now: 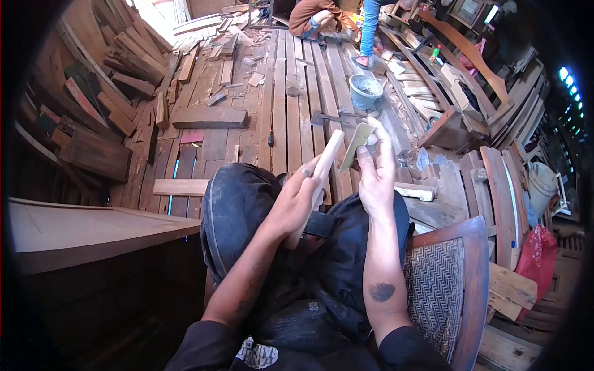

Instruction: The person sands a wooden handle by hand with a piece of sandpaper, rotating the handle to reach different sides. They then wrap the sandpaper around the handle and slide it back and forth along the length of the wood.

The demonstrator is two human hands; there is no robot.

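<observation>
My left hand (293, 201) is wrapped round a long piece of pale, smooth wood (329, 153), which slants up between my knees. Its lower part is partly hidden by the hand. In my right hand (377, 179) is a flat yellowish-green piece of sandpaper (357, 144), pinched between thumb and fingers. The sandpaper is held just right of the wood's upper end, with a narrow gap between them. Both hands are above my lap, over the dark trousers (247, 195).
A pale bucket (365, 92) stands ahead on the slatted floor, near a hammer-like tool (334, 117). A thick wood block (210, 117) lies ahead left. A wooden panel (105, 232) is at my left, a woven chair (436, 287) at my right. A crouching person (314, 18) and another person's leg (369, 31) are farther off.
</observation>
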